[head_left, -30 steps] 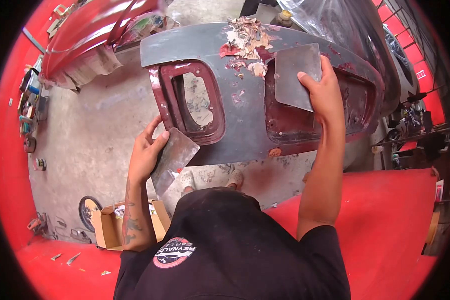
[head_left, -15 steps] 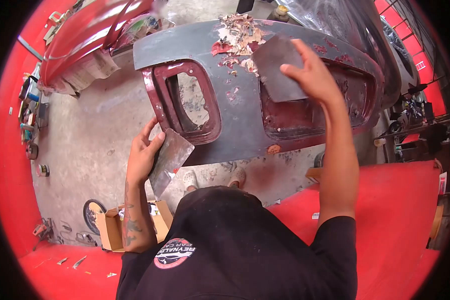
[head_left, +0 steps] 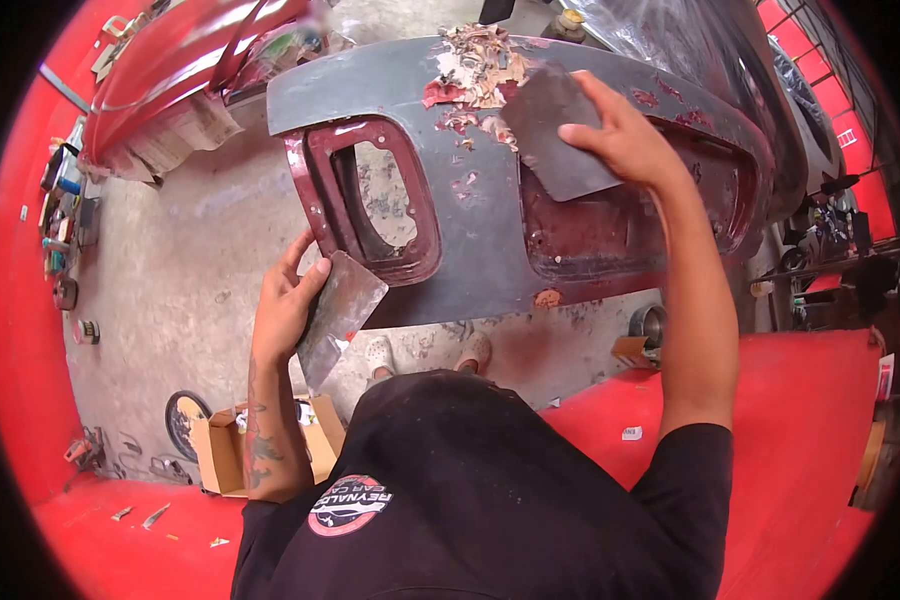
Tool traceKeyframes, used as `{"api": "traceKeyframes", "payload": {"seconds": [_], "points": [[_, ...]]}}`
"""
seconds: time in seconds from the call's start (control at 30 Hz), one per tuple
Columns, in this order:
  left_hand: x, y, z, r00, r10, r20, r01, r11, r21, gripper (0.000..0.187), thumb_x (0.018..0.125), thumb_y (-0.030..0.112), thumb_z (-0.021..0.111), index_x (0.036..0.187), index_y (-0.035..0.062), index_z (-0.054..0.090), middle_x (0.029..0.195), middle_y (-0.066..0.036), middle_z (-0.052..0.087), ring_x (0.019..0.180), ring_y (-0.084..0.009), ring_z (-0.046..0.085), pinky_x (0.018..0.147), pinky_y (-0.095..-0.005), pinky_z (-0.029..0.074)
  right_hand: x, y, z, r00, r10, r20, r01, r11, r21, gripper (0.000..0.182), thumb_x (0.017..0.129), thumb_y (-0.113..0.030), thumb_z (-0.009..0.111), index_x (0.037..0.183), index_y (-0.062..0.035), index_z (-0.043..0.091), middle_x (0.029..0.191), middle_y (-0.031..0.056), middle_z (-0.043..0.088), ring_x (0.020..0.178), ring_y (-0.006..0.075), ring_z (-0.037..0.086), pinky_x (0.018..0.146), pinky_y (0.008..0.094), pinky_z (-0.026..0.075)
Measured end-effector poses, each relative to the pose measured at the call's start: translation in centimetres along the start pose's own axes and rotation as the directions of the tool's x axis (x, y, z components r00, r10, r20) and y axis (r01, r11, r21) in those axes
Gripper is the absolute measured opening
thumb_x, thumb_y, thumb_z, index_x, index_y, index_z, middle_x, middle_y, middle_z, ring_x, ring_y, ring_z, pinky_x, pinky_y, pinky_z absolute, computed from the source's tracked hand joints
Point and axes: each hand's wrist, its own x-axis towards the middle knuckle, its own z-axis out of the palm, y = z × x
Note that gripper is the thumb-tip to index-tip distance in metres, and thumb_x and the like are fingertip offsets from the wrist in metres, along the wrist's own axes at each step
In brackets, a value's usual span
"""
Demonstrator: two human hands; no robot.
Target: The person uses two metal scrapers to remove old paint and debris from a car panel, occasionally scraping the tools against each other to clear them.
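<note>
A grey-primed car body panel, likely a trunk lid, spans the space in front of me, with maroon-edged openings on its left and right. Ragged flakes of peeled paint are heaped at its top edge. My right hand grips a dark, flat rectangular plate, thumb on its upper face, close over the panel beside the flakes. Near the panel's lower left corner, my left hand pinches a second thin plate, greyish and smeared, with a small red spot. Its fingertips are partly hidden behind that plate.
A red car part with masking paper lies at upper left. Behind the panel is a plastic-covered car. An open cardboard box stands on the floor at lower left. A round tin sits beneath the panel's right side.
My right hand and its plate have shifted slightly up and left, the plate's upper corner nearer the flakes. My left hand stays almost where it was.
</note>
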Motion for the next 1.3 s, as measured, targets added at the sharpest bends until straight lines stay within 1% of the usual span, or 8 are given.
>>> {"api": "traceKeyframes", "payload": {"seconds": [0.17,0.3,0.8,0.97,1.07,1.13,1.2,1.3], "points": [[-0.1,0.0,0.1,1.0,-0.022,-0.003,0.022,0.999,-0.029,0.057,0.095,0.019,0.06,0.14,-0.0079,0.039,0.123,-0.013,0.058,0.104,-0.0139,0.059,0.091,-0.0274,0.047,-0.5,-0.3,-2.9,0.988,0.156,-0.015,-0.13,0.871,0.473,0.066,0.083,-0.015,0.067,0.139,0.0061,0.039,0.135,0.012,0.051,0.128,0.0172,0.043,0.109,0.0296,0.03],[0.0,-0.3,0.0,0.999,-0.03,-0.019,0.03,1.0,-0.002,0.056,0.095,0.019,0.06,0.14,-0.0078,0.04,0.122,-0.013,0.059,0.103,-0.0135,0.059,0.09,-0.0272,0.047,0.0,-0.2,-1.4,0.997,0.072,0.007,-0.072,0.997,0.016,0.07,0.083,-0.014,0.068,0.142,0.0068,0.037,0.14,0.0149,0.047,0.133,0.019,0.04,0.112,0.031,0.028],[0.0,-0.6,-0.2,0.999,-0.052,-0.009,0.051,0.997,-0.059,0.058,0.094,0.02,0.061,0.14,-0.0087,0.039,0.124,-0.014,0.058,0.103,-0.0138,0.059,0.091,-0.0273,0.047,0.1,-0.1,-3.2,0.988,0.151,0.028,-0.151,0.918,0.366,0.069,0.084,-0.013,0.068,0.142,0.0041,0.036,0.136,0.0092,0.05,0.127,0.015,0.043,0.107,0.0285,0.033],[0.0,-0.7,-0.4,0.999,-0.054,0.005,0.054,0.997,-0.058,0.059,0.094,0.02,0.062,0.14,-0.0082,0.04,0.125,-0.013,0.058,0.105,-0.0138,0.058,0.092,-0.0277,0.046,0.2,-0.7,-2.7,0.984,0.067,0.165,-0.076,0.996,0.051,0.065,0.082,-0.01,0.067,0.14,0.002,0.039,0.132,0.0071,0.052,0.124,0.0136,0.045,0.105,0.0268,0.033],[0.0,-0.5,-0.2,0.999,-0.04,-0.009,0.04,0.998,-0.052,0.059,0.094,0.02,0.062,0.14,-0.0082,0.039,0.127,-0.013,0.057,0.107,-0.014,0.057,0.092,-0.0278,0.046,-0.2,-0.7,-4.2,0.982,0.178,0.065,-0.187,0.859,0.476,0.066,0.084,-0.011,0.067,0.14,0.0051,0.037,0.135,0.0112,0.05,0.128,0.0173,0.043,0.109,0.0304,0.032],[0.1,-0.7,-0.3,0.999,-0.034,-0.015,0.033,0.998,-0.047,0.059,0.094,0.02,0.062,0.141,-0.008,0.039,0.128,-0.013,0.056,0.107,-0.0142,0.057,0.093,-0.0278,0.046,-0.2,1.3,-0.4,0.993,0.12,0.0,-0.119,0.989,0.085,0.074,0.084,-0.017,0.071,0.144,0.005,0.033,0.144,0.0158,0.044,0.136,0.0225,0.038,0.112,0.0338,0.028],[0.1,-0.7,-0.3,0.999,-0.029,-0.017,0.028,0.999,-0.04,0.059,0.094,0.021,0.062,0.141,-0.0078,0.039,0.128,-0.013,0.056,0.108,-0.0143,0.057,0.093,-0.0278,0.045,-0.2,-1.4,1.2,0.959,0.115,0.257,-0.102,0.993,-0.066,0.076,0.083,-0.018,0.072,0.145,0.0031,0.033,0.145,0.017,0.042,0.136,0.0228,0.037,0.113,0.0341,0.028],[-0.3,-0.6,-0.3,1.0,-0.001,-0.026,0.001,1.0,-0.014,0.059,0.094,0.02,0.061,0.141,-0.0078,0.039,0.129,-0.013,0.056,0.108,-0.0145,0.058,0.093,-0.0278,0.045,-0.2,-0.9,-1.3,0.983,0.083,0.166,-0.122,0.964,0.238,0.069,0.085,-0.018,0.069,0.143,0.0026,0.036,0.143,0.0186,0.044,0.136,0.024,0.037,0.113,0.0342,0.027]]}}
